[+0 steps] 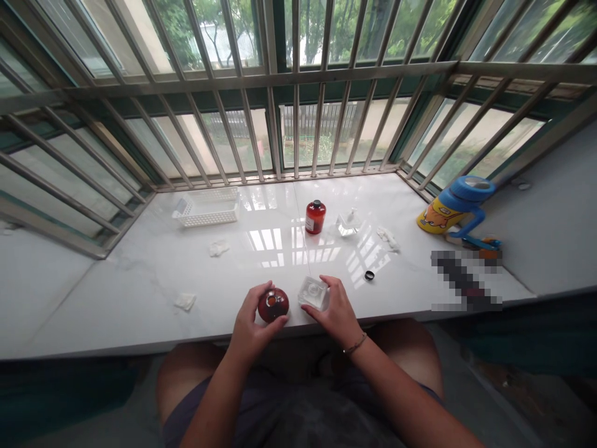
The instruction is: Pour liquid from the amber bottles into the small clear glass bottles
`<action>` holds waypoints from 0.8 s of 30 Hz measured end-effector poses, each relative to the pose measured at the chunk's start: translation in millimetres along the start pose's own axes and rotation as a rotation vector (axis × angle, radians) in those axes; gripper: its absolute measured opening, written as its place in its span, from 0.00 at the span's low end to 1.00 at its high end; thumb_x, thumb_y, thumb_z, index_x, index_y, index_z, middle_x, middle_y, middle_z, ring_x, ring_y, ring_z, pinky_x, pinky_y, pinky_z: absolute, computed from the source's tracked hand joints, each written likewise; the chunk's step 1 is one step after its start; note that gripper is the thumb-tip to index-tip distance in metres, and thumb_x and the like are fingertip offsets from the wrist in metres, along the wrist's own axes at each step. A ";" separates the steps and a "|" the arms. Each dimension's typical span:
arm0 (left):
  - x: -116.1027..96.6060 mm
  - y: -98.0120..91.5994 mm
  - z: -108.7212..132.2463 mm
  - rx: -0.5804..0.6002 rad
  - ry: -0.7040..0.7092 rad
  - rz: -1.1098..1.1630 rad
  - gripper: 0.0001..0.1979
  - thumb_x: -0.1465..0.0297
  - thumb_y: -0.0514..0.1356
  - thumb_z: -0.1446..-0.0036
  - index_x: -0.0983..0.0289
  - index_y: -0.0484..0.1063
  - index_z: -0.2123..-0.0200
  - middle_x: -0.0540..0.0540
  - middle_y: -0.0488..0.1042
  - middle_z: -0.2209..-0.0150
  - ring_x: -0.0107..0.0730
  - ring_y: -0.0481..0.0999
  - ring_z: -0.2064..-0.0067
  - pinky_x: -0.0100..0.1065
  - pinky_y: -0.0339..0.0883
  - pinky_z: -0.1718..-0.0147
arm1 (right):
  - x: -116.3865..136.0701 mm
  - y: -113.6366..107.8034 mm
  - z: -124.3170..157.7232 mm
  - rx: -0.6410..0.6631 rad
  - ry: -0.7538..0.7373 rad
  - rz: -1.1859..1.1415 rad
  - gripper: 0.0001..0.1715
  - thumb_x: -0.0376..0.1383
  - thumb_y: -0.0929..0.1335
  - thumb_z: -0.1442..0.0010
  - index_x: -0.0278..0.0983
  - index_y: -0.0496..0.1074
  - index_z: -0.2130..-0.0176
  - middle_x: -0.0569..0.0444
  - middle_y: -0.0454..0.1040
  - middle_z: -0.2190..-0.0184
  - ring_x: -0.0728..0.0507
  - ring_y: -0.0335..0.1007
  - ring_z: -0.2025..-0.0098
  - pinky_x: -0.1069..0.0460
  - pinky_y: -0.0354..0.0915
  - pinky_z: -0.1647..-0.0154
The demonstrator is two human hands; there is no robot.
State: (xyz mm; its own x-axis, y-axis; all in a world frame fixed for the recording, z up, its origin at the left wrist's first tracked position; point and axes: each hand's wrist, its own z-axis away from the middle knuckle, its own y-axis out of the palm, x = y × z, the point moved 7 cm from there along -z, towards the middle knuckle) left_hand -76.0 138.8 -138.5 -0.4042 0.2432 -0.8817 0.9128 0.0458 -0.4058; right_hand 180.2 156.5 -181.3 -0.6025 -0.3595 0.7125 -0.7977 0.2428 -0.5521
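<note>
My left hand is closed round a reddish-brown bottle whose uncapped round mouth faces up, near the counter's front edge. Just to its right, my right hand grips a clear square glass bottle between thumb and fingers. The two bottles are close together but apart. A small black cap ring lies on the counter, right of my right hand. Farther back stands a capped red bottle with a pale label. Beside it is another clear glass container.
A white perforated basket sits at the back left. Crumpled white tissues lie on the white counter. On the right lean a blue and yellow flask and a blurred dark item. Metal window bars enclose the back and sides.
</note>
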 end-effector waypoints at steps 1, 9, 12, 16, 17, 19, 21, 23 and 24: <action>-2.5 -2.1 -1.6 -0.019 0.020 -0.031 0.36 0.58 0.76 0.44 0.56 0.71 0.34 0.62 0.75 0.38 0.54 0.78 0.37 0.55 0.72 0.36 | 0.1 -0.4 0.4 0.014 0.001 -0.002 0.49 0.47 0.81 0.42 0.43 0.60 0.32 0.41 0.71 0.41 0.28 0.72 0.39 0.28 0.72 0.36; -7.9 3.1 -0.2 -0.108 -0.065 0.053 0.33 0.61 0.77 0.48 0.57 0.71 0.42 0.62 0.76 0.37 0.53 0.77 0.36 0.54 0.72 0.36 | 7.4 -10.8 16.0 0.098 0.031 0.000 0.47 0.47 0.79 0.38 0.44 0.58 0.30 0.40 0.70 0.40 0.28 0.73 0.40 0.29 0.74 0.37; -5.5 8.7 3.5 -0.134 -0.141 0.100 0.33 0.62 0.77 0.50 0.57 0.71 0.43 0.61 0.79 0.40 0.51 0.82 0.41 0.52 0.77 0.41 | 7.5 -13.3 19.0 0.117 0.061 -0.002 0.50 0.47 0.80 0.40 0.45 0.59 0.29 0.41 0.72 0.42 0.30 0.76 0.44 0.31 0.77 0.41; -5.3 11.2 4.7 -0.154 -0.162 0.123 0.32 0.62 0.78 0.51 0.57 0.71 0.45 0.59 0.82 0.45 0.48 0.84 0.45 0.48 0.79 0.45 | 6.5 -14.7 13.6 0.126 0.034 -0.017 0.54 0.46 0.82 0.43 0.44 0.59 0.28 0.40 0.72 0.39 0.28 0.75 0.39 0.31 0.75 0.36; -5.2 11.3 4.7 -0.156 -0.159 0.123 0.33 0.62 0.78 0.51 0.57 0.70 0.45 0.59 0.81 0.45 0.48 0.84 0.44 0.48 0.79 0.44 | 6.2 -13.8 11.0 0.144 0.017 -0.027 0.56 0.46 0.82 0.43 0.44 0.58 0.27 0.39 0.70 0.35 0.27 0.72 0.35 0.30 0.72 0.33; -4.4 11.9 4.7 -0.152 -0.156 0.114 0.33 0.62 0.78 0.51 0.57 0.70 0.44 0.58 0.81 0.44 0.48 0.83 0.44 0.49 0.78 0.43 | 5.3 -10.1 5.1 0.212 -0.019 -0.055 0.60 0.45 0.82 0.43 0.44 0.54 0.24 0.38 0.65 0.28 0.27 0.64 0.27 0.30 0.65 0.26; -3.3 12.4 5.0 -0.150 -0.157 0.103 0.34 0.62 0.78 0.51 0.57 0.69 0.44 0.58 0.81 0.44 0.48 0.83 0.43 0.49 0.77 0.42 | 3.6 -5.1 -1.0 0.305 -0.038 -0.093 0.63 0.44 0.82 0.44 0.45 0.52 0.23 0.39 0.60 0.25 0.28 0.58 0.23 0.31 0.60 0.23; -2.4 12.8 5.3 -0.148 -0.161 0.099 0.34 0.63 0.78 0.51 0.57 0.69 0.43 0.58 0.80 0.44 0.47 0.82 0.43 0.48 0.77 0.42 | 1.1 -1.5 -6.6 0.384 -0.033 -0.132 0.65 0.43 0.83 0.46 0.45 0.52 0.23 0.40 0.61 0.25 0.29 0.58 0.23 0.33 0.58 0.22; -2.1 12.9 5.5 -0.148 -0.161 0.097 0.35 0.63 0.78 0.51 0.56 0.69 0.43 0.57 0.80 0.44 0.47 0.82 0.43 0.48 0.77 0.42 | -0.2 -0.2 -8.9 0.414 -0.025 -0.150 0.65 0.43 0.83 0.47 0.45 0.53 0.23 0.41 0.63 0.25 0.30 0.60 0.24 0.33 0.58 0.22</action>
State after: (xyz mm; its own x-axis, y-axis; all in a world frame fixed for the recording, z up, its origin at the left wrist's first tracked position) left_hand -63.7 133.6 -143.2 -0.3078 0.0959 -0.9466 0.9415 0.1740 -0.2885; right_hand 180.3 164.5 -177.5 -0.4761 -0.3858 0.7902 -0.7958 -0.1932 -0.5738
